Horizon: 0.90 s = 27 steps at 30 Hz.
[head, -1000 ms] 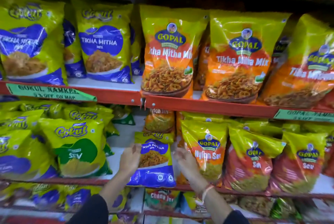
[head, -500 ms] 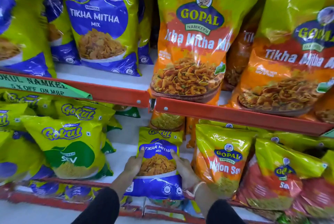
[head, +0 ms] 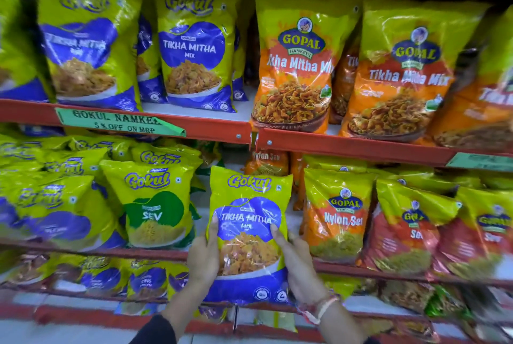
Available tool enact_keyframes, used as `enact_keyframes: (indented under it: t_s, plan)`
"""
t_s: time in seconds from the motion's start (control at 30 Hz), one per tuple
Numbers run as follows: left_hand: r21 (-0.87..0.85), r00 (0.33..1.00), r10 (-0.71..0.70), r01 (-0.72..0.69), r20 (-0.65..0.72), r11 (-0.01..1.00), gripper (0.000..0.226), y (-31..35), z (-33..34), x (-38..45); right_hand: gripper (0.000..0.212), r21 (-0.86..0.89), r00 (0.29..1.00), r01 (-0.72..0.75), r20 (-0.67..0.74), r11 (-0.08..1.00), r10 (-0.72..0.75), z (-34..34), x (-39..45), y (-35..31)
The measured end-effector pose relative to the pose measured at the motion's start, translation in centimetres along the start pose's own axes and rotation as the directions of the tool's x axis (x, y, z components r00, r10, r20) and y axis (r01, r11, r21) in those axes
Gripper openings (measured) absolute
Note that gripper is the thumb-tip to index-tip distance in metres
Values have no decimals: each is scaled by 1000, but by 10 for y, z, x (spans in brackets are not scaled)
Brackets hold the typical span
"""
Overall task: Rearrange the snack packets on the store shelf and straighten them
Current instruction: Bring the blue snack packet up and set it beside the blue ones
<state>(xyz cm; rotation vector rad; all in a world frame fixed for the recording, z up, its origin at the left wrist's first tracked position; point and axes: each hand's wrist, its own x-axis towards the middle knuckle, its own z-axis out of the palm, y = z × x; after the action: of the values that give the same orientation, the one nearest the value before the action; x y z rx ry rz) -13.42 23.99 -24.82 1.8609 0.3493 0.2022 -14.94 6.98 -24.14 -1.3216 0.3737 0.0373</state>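
A yellow and blue Gokul Tikha Mitha Mix packet (head: 248, 221) is held upright in front of the middle shelf, off the shelf board. My left hand (head: 203, 254) grips its left edge and my right hand (head: 298, 264) grips its right edge, thumbs on the front. To its left stands a Gokul Sev packet (head: 152, 206). On its right stands an orange Gopal Nylon Sev packet (head: 337, 214). Matching larger Gokul Tikha Mitha Mix packets (head: 195, 49) stand on the upper shelf.
The red shelf rail (head: 216, 128) of the upper shelf carries a green price label (head: 119, 123). Large Gopal Tikha Mitha Mix packets (head: 298, 66) fill the upper right. Red Gopal Sev packets (head: 410, 228) line the middle right. More packets sit on the lower shelf (head: 105, 277).
Both hands closed on the blue Gokul packet and lifted it up and out from the shelf towards me. The camera view pulled back and shifted.
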Motion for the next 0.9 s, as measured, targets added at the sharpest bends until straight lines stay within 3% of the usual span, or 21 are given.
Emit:
enact_keyframes:
  t_s: [0.13,0.33,0.43,0.7,0.8,0.9]
  plan:
    - [-70,985,156,-161,-69,984,49,29,-33,-21,20,58,993,88,71,994,-92,14,-39,-25]
    - [-158,948,281,-304,-151,939,60,93,-71,-14,24,88,940,310,120,947,-319,44,-61,-91]
    - [-188,919,354,-384,-174,904,64,130,-88,-13,16,94,904,389,154,916,-400,57,-65,-124]
    - [-296,877,419,-476,-236,828,67,177,-109,15,30,185,838,464,225,866,-497,85,-57,-175]
    - [-275,856,462,-514,-234,813,52,192,-114,35,35,206,812,494,238,844,-533,100,-46,-191]
    - [-258,829,499,-555,-253,791,40,212,-117,63,57,192,769,570,217,799,-601,121,-29,-209]
